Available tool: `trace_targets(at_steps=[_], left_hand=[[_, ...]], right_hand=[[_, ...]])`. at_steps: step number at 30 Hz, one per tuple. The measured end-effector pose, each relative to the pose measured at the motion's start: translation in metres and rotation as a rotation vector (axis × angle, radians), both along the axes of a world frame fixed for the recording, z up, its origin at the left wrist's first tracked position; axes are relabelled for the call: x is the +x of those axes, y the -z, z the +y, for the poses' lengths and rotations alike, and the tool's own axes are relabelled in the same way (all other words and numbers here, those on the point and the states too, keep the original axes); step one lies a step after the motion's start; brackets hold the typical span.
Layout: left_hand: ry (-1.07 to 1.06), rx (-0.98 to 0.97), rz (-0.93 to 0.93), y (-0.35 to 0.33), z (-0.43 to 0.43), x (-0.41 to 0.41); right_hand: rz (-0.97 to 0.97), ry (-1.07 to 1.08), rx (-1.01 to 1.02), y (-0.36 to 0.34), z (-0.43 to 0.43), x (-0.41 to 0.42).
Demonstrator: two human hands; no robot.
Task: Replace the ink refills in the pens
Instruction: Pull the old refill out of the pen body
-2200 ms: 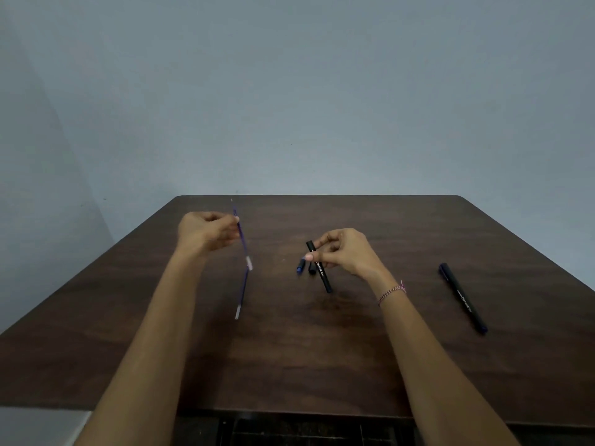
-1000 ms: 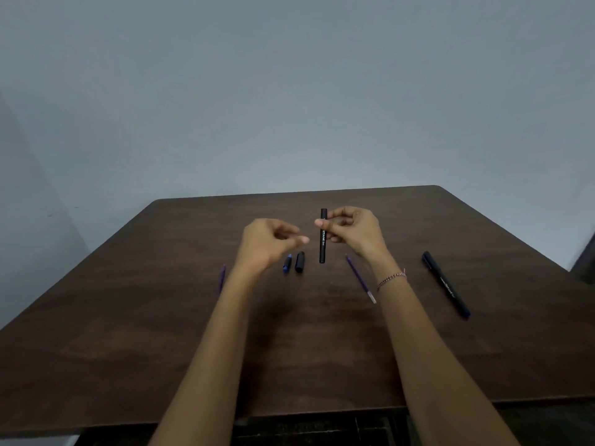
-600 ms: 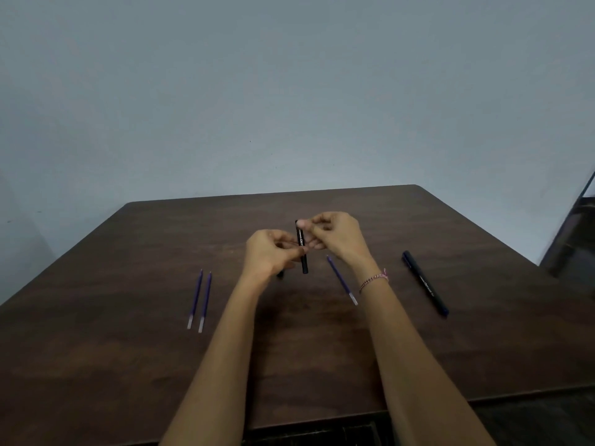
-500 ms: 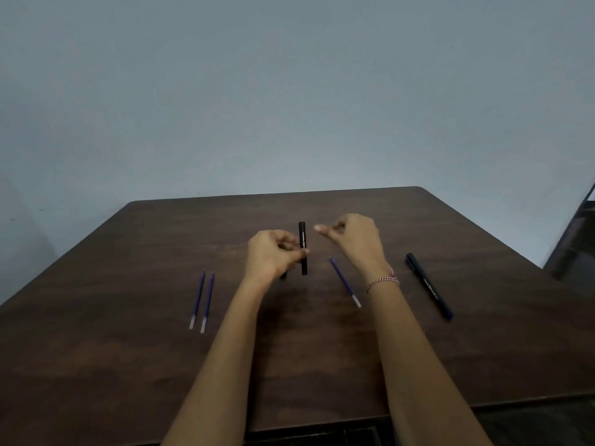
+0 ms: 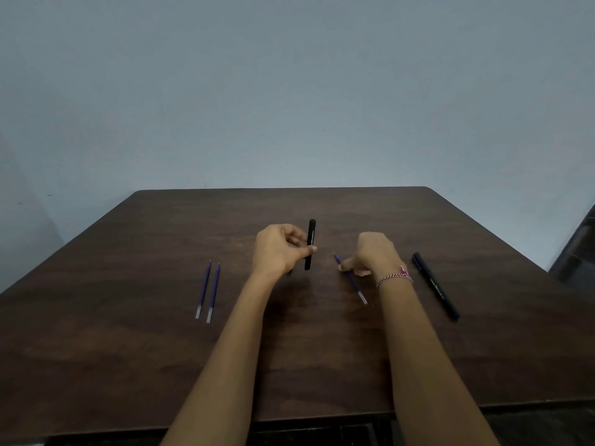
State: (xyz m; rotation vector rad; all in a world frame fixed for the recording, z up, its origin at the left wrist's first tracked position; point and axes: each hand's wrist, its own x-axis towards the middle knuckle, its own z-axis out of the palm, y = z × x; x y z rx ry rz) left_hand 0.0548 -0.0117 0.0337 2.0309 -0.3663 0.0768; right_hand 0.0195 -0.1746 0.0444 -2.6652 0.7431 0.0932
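two hands, left hand (image 5: 279,249) pinching matte black pen barrel (image 5: 310,244) (upright), right hand (image 5: 373,254) seemingly touching thin refill (image 5: 351,280)

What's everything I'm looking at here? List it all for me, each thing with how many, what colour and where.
table: one, dark brown wood, fills the lower half of the view, against a pale blue-grey wall.
spare refills: two, purple with pale ends, side by side on the table's left.
single refill: one, purple with a pale end, lying on the table right of centre, under the right hand's fingertips.
pen barrel: one, black, held upright above the table's centre.
whole pen: one, dark navy or black, lying on the table's right.
bracelet: one, red and white, on the right wrist.
left hand: pinching the pen barrel.
right hand: reaching down onto the single refill.
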Motion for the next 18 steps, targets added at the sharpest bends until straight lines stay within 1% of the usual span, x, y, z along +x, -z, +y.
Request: trace_targets(at_steps=[6,9,11,13,15,18], left_hand=[[0.001,0.018,-0.001,0.000,0.000,-0.001],[0.003,0.032,0.008,0.000,0.000,-0.002],[0.012,0.047,0.011,0.000,0.001,-0.002],[0.021,0.059,0.021,0.000,0.001,-0.001],[0.030,0.074,0.035,0.001,0.002,0.000],[0.039,0.103,0.025,0.003,0.003,0.001]], right_hand=[[-0.076,-0.026,0.009,-0.001,0.004,-0.001],[-0.208,-0.058,0.125,-0.001,0.004,0.002],[-0.333,-0.066,0.233,-0.003,0.004,0.002],[-0.486,-0.047,0.409,-0.005,0.005,0.001],[-0.674,-0.024,0.575,-0.008,0.006,0.000],[-0.955,0.015,0.747,-0.014,0.009,-0.001]])
